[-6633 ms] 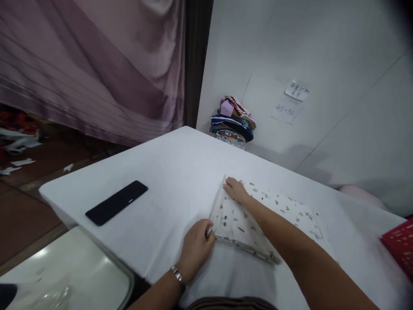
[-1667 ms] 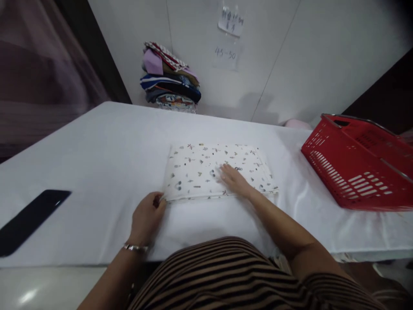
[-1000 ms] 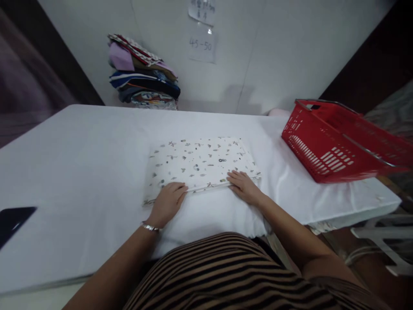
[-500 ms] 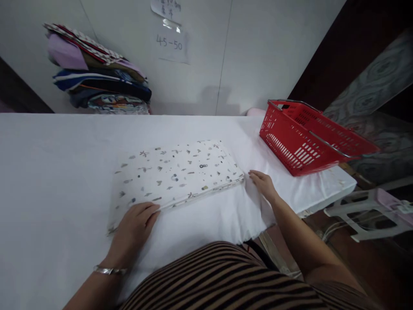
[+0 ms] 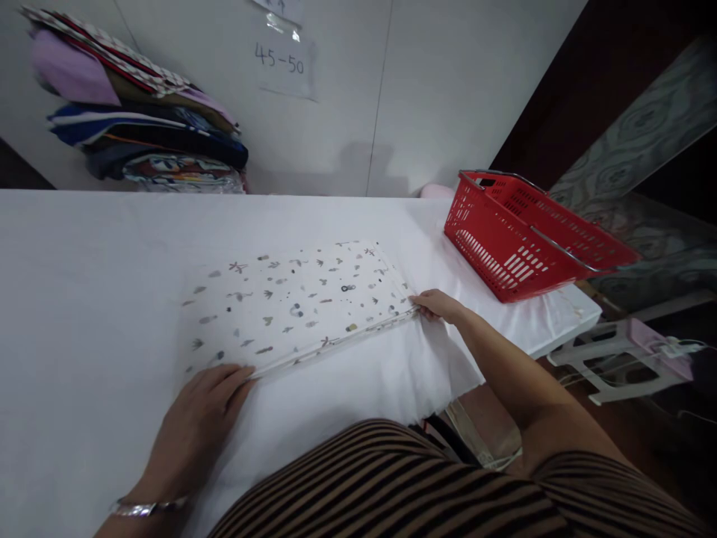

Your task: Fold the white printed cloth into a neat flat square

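Observation:
A folded white cloth with a small print of animals and plants lies flat on the table, its layers showing along the near edge. My left hand, a silver bracelet at its wrist, is at the near left corner of the cloth, with fingers and thumb closed at the edge. At the near right corner, my right hand pinches the cloth's layers between thumb and fingers. The cloth's near left corner is partly hidden under my left hand.
A red plastic basket with metal handles stands at the table's right end. Behind the table on the left is a pile of folded fabrics. A paper marked "45-50" hangs on the wall. A white plastic stool is beyond the right edge.
My right hand has moved left from beside the cloth and taken hold of its near right corner. My left hand has slid left along the near edge. The view has shifted slightly.

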{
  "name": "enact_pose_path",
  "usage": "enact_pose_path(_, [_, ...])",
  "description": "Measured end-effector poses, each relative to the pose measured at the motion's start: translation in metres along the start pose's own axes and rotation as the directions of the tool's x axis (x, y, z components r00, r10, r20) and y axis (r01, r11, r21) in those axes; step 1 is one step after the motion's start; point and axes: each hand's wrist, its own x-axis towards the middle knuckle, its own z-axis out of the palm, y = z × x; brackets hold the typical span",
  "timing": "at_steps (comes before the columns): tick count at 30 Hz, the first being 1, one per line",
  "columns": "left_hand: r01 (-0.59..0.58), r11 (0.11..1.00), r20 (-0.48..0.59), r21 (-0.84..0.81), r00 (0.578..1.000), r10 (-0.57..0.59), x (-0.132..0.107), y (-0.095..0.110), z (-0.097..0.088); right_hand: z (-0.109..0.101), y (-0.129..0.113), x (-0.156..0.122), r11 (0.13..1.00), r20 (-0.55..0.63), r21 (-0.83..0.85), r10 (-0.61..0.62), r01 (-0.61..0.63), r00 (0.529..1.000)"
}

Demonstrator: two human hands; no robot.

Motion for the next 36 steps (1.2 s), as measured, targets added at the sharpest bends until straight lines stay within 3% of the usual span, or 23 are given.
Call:
enact_pose_path(11, [0.030, 0.997, 0.069, -0.074, 0.997, -0.025, 0.006, -0.006, -0.008, -0.007, -0.011, 0.000, 0.997, -0.020, 0.065, -0.039, 0.040, 0.999])
enact_pose_path(17, [0.016, 0.997, 0.032, -0.079, 0.999, -0.013, 0.005, -0.006, -0.008, -0.012, -0.016, -0.001, 0.998, -0.047, 0.027, -0.053, 0.054, 0.997])
enact_pose_path(23, [0.039, 0.999, -0.020, -0.018, 0.999, -0.040, -0.002, -0.011, -0.003, -0.007, -0.019, -0.010, 0.959, 0.079, 0.278, -0.079, 0.054, 0.994])
enact_pose_path(27, [0.004, 1.000, -0.020, 0.005, 1.000, -0.004, -0.005, -0.012, -0.002, -0.004, -0.014, -0.010, 0.992, 0.086, 0.126, 0.013, -0.024, 0.996])
enact_pose_path(33, [-0.009, 0.999, -0.052, 0.045, 0.999, 0.011, -0.004, -0.014, 0.000, -0.003, -0.016, -0.010, 0.992, 0.079, 0.118, -0.043, 0.033, 0.996])
enact_pose_path(36, [-0.039, 0.998, -0.060, 0.054, 0.997, 0.042, -0.004, -0.017, 0.001, -0.001, -0.016, -0.009, 1.000, 0.085, 0.030, -0.005, 0.002, 0.996])
